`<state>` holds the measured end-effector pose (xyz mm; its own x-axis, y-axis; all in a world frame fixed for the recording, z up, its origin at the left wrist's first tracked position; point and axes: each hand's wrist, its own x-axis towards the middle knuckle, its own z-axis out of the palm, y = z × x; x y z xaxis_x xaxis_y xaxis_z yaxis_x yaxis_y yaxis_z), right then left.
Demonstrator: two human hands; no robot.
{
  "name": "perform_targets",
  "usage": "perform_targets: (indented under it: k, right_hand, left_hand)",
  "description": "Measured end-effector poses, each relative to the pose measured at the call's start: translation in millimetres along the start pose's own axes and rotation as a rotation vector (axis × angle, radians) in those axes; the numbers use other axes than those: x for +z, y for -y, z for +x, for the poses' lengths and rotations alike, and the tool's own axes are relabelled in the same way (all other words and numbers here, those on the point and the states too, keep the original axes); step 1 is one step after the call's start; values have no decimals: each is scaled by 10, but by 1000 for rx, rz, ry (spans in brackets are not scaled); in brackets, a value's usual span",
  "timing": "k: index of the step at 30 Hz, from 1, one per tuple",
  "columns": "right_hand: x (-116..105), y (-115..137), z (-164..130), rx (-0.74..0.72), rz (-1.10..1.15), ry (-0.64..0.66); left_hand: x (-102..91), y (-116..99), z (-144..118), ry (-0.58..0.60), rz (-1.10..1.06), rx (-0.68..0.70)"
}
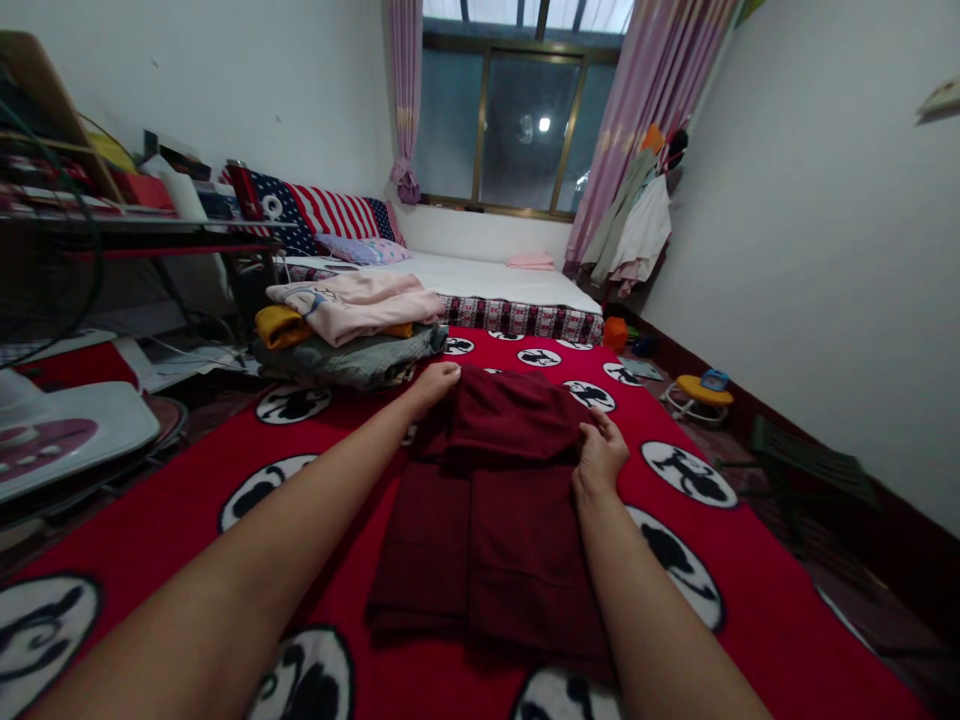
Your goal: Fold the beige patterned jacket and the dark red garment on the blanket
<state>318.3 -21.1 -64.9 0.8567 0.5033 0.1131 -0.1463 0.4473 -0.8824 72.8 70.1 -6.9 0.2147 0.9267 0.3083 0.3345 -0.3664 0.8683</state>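
Observation:
A dark maroon garment (517, 540) lies partly folded on a red blanket (360, 500) printed with white ovals and black figures. Its far part is doubled back over the rest, and two folded panels lie side by side nearer to me. At the garment's far left corner, my left hand (435, 387) pinches the cloth between thumb and fingers. On the opposite side my right hand (602, 448) has its fingers closed on the right edge of the folded-over part. Whether the garment is trousers or a top I cannot tell.
A pile of folded clothes (360, 320), with a pink one on top, sits beyond my left hand. A white-topped bed (480, 275) stands under the window. To the left is a cluttered desk (135, 225); along the right wall are a yellow stool (703, 390) and a dark folding stool (814, 455).

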Motion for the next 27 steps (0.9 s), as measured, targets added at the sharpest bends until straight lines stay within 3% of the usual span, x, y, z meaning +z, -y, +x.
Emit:
perform_targets:
  k: [2,5,7,9,11,13,16,19,23,27]
  right_hand:
    - [-2,17,-12,-8,-5,2]
    - [-5,29,-20,-20,-52,25]
    - [-8,15,-11,-58,-125,44]
    - [-13,-19,9,-116,-223,91]
    - [-17,-64,35,-160,-304,151]
    - [-17,-100,57,-169,-340,182]
    - [-5,-90,64,-108,-301,125]
    - [4,1,47,-136,-198,-19]
    - [-14,112,23,-296,-239,-171]
    - [-29,119,16,-348,-285,-212]
  left_hand:
    - [19,-16,146,2,-31,-41]
    - [42,-15,229,-85,-7,-69]
    - [41,-34,147,-174,37,-56]
    - [29,-93,-56,-218,136,65]
    - [14,-181,-349,-157,281,280]
    - [2,-261,-666,10,440,493]
    - [-7,-306,-1039,270,624,641]
    - [-6,-296,-1206,350,671,620]
    - [49,-334,-1217,327,654,543]
    - [151,-406,-1123,245,766,471]
